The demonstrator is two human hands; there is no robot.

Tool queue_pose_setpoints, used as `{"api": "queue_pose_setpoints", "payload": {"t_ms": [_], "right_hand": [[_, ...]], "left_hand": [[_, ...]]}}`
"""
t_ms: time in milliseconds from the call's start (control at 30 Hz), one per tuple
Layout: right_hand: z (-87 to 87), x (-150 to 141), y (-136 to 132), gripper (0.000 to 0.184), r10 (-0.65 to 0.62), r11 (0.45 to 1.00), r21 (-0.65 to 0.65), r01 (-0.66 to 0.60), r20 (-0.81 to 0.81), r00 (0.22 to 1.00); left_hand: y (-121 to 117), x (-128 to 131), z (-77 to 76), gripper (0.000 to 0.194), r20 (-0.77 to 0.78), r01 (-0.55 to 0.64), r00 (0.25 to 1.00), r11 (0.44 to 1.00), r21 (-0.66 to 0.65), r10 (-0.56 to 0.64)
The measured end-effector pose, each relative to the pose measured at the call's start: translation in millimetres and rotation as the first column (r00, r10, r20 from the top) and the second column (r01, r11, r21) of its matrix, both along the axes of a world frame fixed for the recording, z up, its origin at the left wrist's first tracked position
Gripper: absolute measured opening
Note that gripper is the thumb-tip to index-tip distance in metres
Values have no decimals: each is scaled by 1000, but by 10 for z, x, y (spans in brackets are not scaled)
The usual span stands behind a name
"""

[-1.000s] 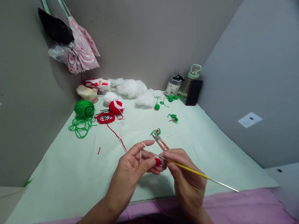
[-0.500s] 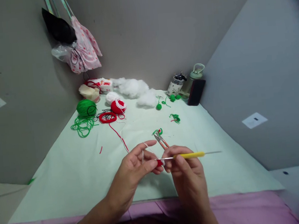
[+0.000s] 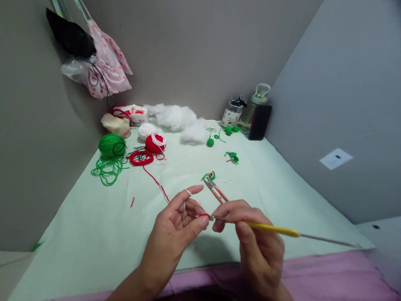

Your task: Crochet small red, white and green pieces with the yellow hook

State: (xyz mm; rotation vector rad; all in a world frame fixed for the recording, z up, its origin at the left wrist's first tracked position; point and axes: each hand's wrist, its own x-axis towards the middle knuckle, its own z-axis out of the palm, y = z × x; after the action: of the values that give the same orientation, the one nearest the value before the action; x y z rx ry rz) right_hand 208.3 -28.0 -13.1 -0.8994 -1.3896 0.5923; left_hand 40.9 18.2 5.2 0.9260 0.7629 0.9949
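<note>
My left hand (image 3: pixel 174 227) pinches a small red and white crochet piece (image 3: pixel 206 215) between thumb and fingers. White yarn (image 3: pixel 189 193) loops over its raised index finger. My right hand (image 3: pixel 257 239) is closed around a crochet hook (image 3: pixel 281 230) with a yellow handle; its tip meets the crochet piece, and the metal shaft points out to the lower right. Just beyond my hands lies a pair of snips (image 3: pixel 216 191) with orange handles. A small green and red crocheted bit (image 3: pixel 209 175) touches the blade tips.
At the back left are a green yarn ball (image 3: pixel 111 145), a red yarn ball (image 3: pixel 155 143), a white yarn ball (image 3: pixel 146 130) and a red yarn coil (image 3: pixel 141 158). White stuffing (image 3: pixel 176 118) lies along the back wall. A phone (image 3: pixel 260 122) leans near a bottle (image 3: pixel 259 94) at right.
My right hand has turned and lowered, so the hook now slants down to the right instead of lying level. The crochet piece has tilted in my left hand. The whole view shifted slightly.
</note>
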Motion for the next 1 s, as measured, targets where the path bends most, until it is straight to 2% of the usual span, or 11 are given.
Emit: {"api": "queue_pose_setpoints", "payload": {"t_ms": [200, 333, 433, 667, 833, 933, 1000], "right_hand": [[27, 53, -46, 24, -68, 990, 141, 26, 306, 950], [-43, 30, -37, 23, -181, 960, 272, 68, 418, 890], [-95, 13, -46, 23, -219, 950, 299, 88, 438, 872], [-120, -18, -51, 23, -176, 960, 268, 82, 347, 921], [-131, -38, -4, 26, -199, 953, 287, 101, 336, 921], [-137, -37, -5, 31, -257, 941, 312, 132, 405, 878], [-145, -37, -16, 39, -332, 917, 371, 146, 508, 795]], "left_hand": [[-27, 37, 9, 48, -67, -46, 996, 995, 91, 52], [-28, 48, -32, 45, -101, -97, 989, 988, 122, 109], [-26, 43, -37, 47, -95, -105, 989, 988, 113, 116], [-25, 18, -26, 44, -50, -81, 995, 993, 85, 85], [-29, 29, -68, 43, -20, -76, 997, 993, 88, 78], [-38, 31, -54, 51, -20, -118, 993, 990, 72, 119], [-42, 23, -35, 62, 17, -98, 995, 995, 9, 98]]}}
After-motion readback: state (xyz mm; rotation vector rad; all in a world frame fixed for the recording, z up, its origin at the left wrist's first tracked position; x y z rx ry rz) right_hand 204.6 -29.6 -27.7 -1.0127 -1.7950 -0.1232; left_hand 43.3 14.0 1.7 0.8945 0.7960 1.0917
